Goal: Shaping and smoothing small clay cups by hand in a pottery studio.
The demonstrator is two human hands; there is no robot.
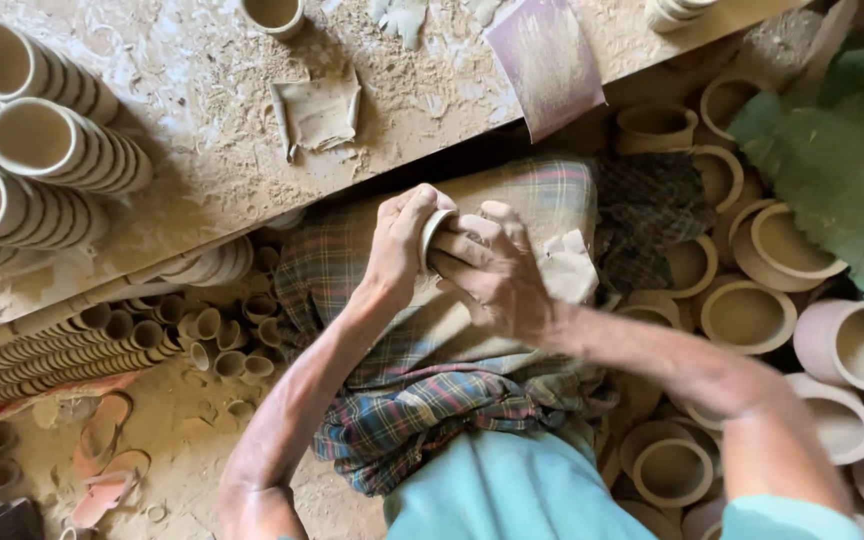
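Stacks of pale clay cups (37,150) lie on their sides at the upper left of the frame, on a dusty table (202,120) whose front edge runs diagonally from lower left to upper right. Below that edge, rows of nested small cups (62,350) crowd the floor, with pink sandals (102,460) near the lower left corner; open floor there is scant. On the table's middle lies a crumpled grey rag (317,112), with a purplish sheet (544,60) overhanging the edge further right.

At centre frame, over a checked cloth (422,390) on the lap, the left hand (402,240) is curled around a small clay cup (435,232), its pale rim showing between the fingers. The right hand (492,275) closes against the cup from the other side and also pinches a pale scrap (567,265).

To the right, wide clay bowls (752,310) fill the floor closely, and green fabric (842,160) covers the upper right.
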